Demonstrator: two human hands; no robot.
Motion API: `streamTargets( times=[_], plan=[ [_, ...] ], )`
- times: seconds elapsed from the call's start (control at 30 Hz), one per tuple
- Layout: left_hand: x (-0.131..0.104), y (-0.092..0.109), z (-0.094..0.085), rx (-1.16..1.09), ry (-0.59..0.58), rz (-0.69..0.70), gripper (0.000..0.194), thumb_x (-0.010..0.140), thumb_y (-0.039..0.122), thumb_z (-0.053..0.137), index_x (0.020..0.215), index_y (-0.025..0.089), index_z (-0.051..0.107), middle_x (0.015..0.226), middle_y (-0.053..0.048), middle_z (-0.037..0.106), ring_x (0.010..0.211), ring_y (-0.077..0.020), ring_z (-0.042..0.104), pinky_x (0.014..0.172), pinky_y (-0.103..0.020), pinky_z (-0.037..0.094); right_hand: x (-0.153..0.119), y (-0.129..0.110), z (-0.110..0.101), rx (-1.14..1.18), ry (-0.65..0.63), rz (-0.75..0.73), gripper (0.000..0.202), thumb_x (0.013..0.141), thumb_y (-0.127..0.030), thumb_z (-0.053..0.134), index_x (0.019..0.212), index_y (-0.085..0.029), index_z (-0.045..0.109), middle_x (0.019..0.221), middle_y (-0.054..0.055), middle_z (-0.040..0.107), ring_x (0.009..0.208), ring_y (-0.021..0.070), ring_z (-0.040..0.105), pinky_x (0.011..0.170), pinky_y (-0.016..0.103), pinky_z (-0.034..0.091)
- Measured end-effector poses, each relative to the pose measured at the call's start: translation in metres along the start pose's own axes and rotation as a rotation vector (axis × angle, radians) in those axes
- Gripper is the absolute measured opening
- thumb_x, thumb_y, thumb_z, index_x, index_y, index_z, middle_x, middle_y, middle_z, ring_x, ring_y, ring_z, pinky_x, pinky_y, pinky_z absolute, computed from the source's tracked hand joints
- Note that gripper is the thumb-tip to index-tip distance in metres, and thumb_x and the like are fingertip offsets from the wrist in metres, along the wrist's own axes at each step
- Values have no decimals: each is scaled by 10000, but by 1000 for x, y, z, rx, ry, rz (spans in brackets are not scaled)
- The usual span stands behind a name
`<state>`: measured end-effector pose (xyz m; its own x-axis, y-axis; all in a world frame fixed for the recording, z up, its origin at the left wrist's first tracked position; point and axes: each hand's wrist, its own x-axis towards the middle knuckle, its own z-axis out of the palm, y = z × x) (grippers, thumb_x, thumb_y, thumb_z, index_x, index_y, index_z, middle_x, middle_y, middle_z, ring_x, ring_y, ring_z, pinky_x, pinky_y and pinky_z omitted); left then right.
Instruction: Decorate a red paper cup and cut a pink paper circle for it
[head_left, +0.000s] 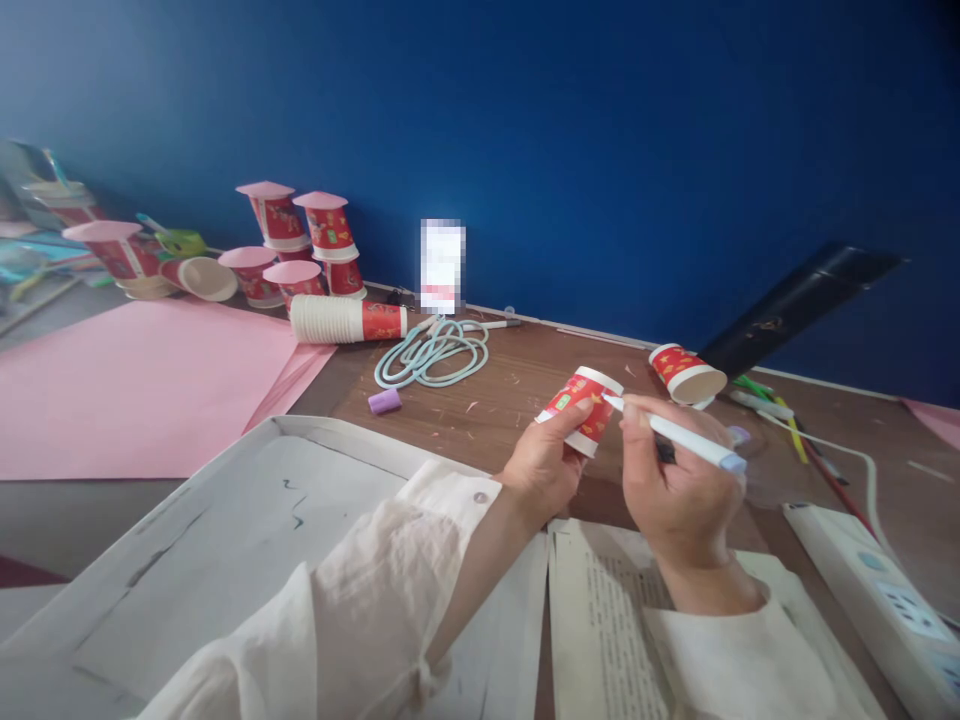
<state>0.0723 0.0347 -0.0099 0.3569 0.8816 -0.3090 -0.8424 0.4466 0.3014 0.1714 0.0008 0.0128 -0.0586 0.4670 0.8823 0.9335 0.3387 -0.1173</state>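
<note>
The left hand [546, 462] had its grip clamped around a red paper cup [574, 402], just above the worktop [540, 355]. The cup leaned over. Its long axis ran on a slant, with one white end up and to the right, and the other down and to the left. The right hand [679, 480] had its grip closed around a white marker [690, 440]. The marker's thin tip pointed left and a little up, at the side of the cup. I could not tell if they touched.

Behind the cup, bare brown wood went back to the smooth blue wall [600, 150]. To the left was the raised edge of a flat white tray [360, 437], and a short purple cap [385, 401] lay past it. Thin printed pages [592, 600] lay near the right arm. A round cup [675, 370] lay tipped on its side, behind the right hand.
</note>
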Motion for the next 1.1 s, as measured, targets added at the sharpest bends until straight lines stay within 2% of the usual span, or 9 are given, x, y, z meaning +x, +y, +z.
streamTargets(
  times=[0.37,0.63,1.0,1.1],
  plan=[
    [-2,2,0,-8,3,2,160,720,123,777,864,114,709,904,-80,730,844,-153,683,883,-251,490,-1,-3,1,-15,-3,-1,125,899,-200,584,903,-181,708,849,75,772,773,227,703,813,402,511],
    [1,0,-1,-12,20,4,162,714,123,777,860,104,708,875,-75,728,808,-141,682,868,-243,494,-3,-3,1,-2,1,-15,103,890,-177,594,909,-176,696,841,75,769,753,211,697,892,426,508],
    [0,0,-1,-4,13,5,178,709,130,781,870,110,708,881,-76,731,824,-148,692,874,-238,497,-3,-4,2,11,3,9,120,899,-204,582,878,-182,698,825,74,766,751,218,697,873,439,516],
    [0,1,1,-8,5,2,167,718,123,772,871,111,708,916,-85,732,845,-151,694,878,-237,502,-4,-6,0,50,-2,54,127,902,-219,581,878,-191,703,839,73,764,791,231,703,854,436,521]
  ],
)
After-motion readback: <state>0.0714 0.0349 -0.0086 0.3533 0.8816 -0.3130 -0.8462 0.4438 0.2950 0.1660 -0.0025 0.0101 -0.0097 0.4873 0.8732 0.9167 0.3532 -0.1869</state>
